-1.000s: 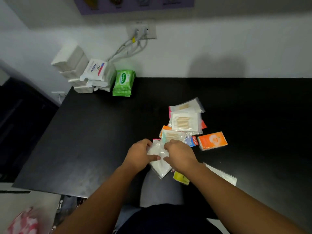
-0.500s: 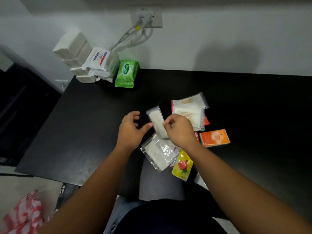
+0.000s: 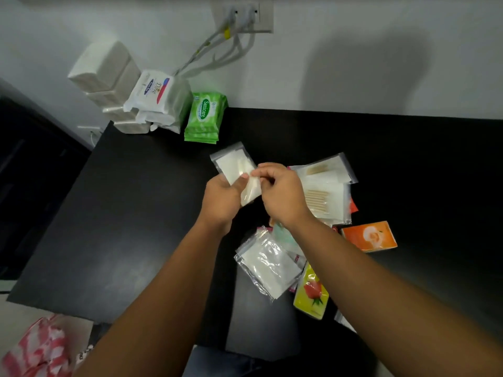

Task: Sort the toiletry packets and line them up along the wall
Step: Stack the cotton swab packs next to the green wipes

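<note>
My left hand (image 3: 221, 200) and my right hand (image 3: 280, 194) both pinch a clear packet of white pads (image 3: 234, 165), held above the black table (image 3: 130, 219). More clear white-pad packets (image 3: 268, 263) lie near the front edge under my right forearm. Clear packets of cotton swabs (image 3: 325, 186) lie just right of my hands. An orange packet (image 3: 370, 236) and a yellow strawberry packet (image 3: 311, 293) lie on the right. Against the wall at the back left stand white tissue packs (image 3: 104, 68), Dove packets (image 3: 156, 97) and green Sanicare wipes (image 3: 204, 118).
A wall socket (image 3: 245, 14) with white cables hangs above the sorted packs. A dark cabinet (image 3: 30, 170) stands left of the table. A red-and-white bag (image 3: 35, 349) lies on the floor at the bottom left.
Both hands lifted a clear white-pad packet off the near pile and carried it up and away from me; my left hand, open a moment ago, now grips it too.
</note>
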A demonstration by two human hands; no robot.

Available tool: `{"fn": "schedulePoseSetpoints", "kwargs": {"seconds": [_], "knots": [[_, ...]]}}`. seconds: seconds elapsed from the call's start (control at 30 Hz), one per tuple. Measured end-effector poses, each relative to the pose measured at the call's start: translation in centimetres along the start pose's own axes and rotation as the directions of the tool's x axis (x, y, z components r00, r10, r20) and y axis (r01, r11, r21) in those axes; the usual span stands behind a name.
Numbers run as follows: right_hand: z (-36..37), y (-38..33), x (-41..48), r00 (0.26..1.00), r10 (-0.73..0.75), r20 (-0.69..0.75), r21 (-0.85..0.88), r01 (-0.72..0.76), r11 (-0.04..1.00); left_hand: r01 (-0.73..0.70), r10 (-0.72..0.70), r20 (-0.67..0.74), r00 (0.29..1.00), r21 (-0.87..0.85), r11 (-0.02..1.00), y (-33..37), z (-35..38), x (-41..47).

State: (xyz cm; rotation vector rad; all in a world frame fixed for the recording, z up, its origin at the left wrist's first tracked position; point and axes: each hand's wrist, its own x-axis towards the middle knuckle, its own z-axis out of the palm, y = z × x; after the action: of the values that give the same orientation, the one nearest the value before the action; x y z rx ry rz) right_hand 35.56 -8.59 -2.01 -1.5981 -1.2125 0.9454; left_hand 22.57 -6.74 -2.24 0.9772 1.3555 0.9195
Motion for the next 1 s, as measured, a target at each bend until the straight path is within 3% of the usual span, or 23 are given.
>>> {"fn": "schedulePoseSetpoints", "kwargs": {"seconds": [0.17,0.3,0.4,0.53,0.6,0.7,0.8,0.9,1.0], "knots": [[1.3,1.2,4.3,0.999,0.054,0.002,-0.062,-0.054,0.997,-0.072,0.069,0.026,0.997,0.12,0.99,0.7,-0.4,6.0],[2.3,1.6,8.1,0.985,0.17,-0.036,-0.135,-0.173,0.976,-0.221,0.233,0.019,0.972,0.398,0.89,1.0,-0.7,10.4],[3.1,1.7,10.7,0.975,0.212,-0.068,-0.191,-0.221,0.956,-0.35,0.37,0.091,0.925,0.582,0.733,0.7,-1.1,12.0],[4.0,1.8,12.2,0.983,0.152,-0.1,-0.39,-0.179,0.903,-0.511,0.598,0.23,0.767,0.784,0.353,-2.0,-1.9,12.8],[4.4,2.0,12.3,0.992,0.095,-0.084,-0.518,-0.125,0.846,-0.543,0.618,0.302,0.726,0.804,0.244,-3.4,-1.9,12.9],[5.1,3.1,12.7,0.998,0.052,-0.032,-0.675,-0.06,0.736,-0.602,0.592,0.404,0.698,0.779,0.177,-4.5,-1.8,13.4],[5.3,3.9,13.4,0.993,0.082,0.087,-0.683,0.0,0.731,-0.64,0.624,0.437,0.648,0.756,0.137,-4.0,-1.6,15.1],[5.5,3.5,14.1,0.981,0.079,0.176,-0.676,0.062,0.734,-0.595,0.556,0.421,0.717,0.785,0.172,-3.0,-1.4,17.2],[5.7,3.1,15.1,0.966,0.096,0.242,-0.733,0.117,0.67,-0.577,0.511,0.431,0.744,0.801,0.163,-2.3,-1.3,18.4]]}}
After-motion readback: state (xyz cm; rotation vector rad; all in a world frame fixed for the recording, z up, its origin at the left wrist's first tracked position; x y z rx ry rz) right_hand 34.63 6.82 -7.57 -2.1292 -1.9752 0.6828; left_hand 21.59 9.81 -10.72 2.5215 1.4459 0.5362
